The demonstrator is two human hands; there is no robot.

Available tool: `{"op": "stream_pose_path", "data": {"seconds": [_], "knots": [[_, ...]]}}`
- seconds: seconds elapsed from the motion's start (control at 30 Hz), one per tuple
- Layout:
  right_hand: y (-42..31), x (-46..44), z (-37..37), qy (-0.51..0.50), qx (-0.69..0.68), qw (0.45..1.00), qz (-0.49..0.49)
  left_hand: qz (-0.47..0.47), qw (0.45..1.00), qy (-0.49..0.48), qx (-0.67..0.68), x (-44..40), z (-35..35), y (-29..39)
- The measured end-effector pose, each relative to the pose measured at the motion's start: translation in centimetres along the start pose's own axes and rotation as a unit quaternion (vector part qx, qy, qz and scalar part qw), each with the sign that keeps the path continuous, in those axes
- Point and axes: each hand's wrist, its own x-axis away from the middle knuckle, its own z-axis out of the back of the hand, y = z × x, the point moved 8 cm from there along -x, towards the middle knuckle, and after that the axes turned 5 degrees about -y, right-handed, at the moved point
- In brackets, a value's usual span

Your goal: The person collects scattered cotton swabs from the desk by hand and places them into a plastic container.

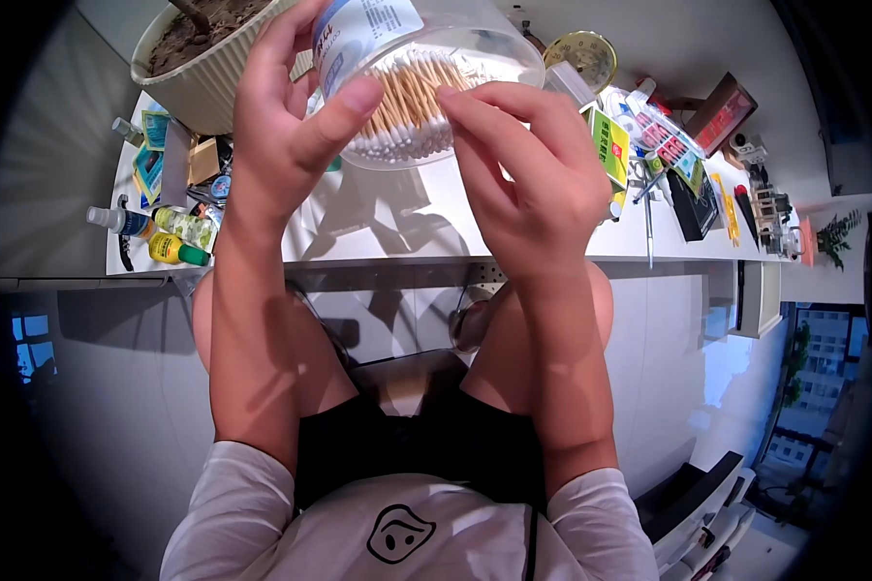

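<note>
Raised above the desk, a clear plastic tub (484, 44) with a blue and white label lies tilted in my left hand (295, 136), whose fingers and thumb wrap its left side. Many cotton swabs (412, 102) with wooden sticks and white tips are packed inside it. My right hand (543, 165) is at the tub's right side, thumb and forefinger brought together in a pinch over the swabs. Whether a swab is between those fingertips is hidden, and I cannot tell if they are inside the tub or against its wall.
A ribbed planter (189, 82) stands at the back left of the white desk (397, 242). Several small bottles, including a yellow one with a green cap (177, 250), crowd the left edge. A green and yellow box (607, 145), pens and a black box (693, 205) lie on the right.
</note>
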Motion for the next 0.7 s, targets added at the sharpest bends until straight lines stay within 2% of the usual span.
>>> {"op": "stream_pose_path", "data": {"seconds": [0.3,0.5,0.6,0.7], "knots": [[-0.1,0.4,-1.2,-0.003,-0.009,1.000,0.025,0.003,1.000,-0.001,0.009,-0.1,0.1,0.0],[-0.3,-0.3,-0.7,-0.070,-0.025,0.997,-0.006,0.005,1.000,0.005,0.023,-0.2,0.0,0.1],[0.5,0.0,-0.3,-0.052,-0.031,0.998,-0.006,0.004,1.000,0.003,0.016,-0.3,0.2,0.1],[2.0,0.1,1.9,0.053,-0.027,0.998,-0.035,0.012,1.000,0.001,0.022,-0.4,0.5,-0.1]]}}
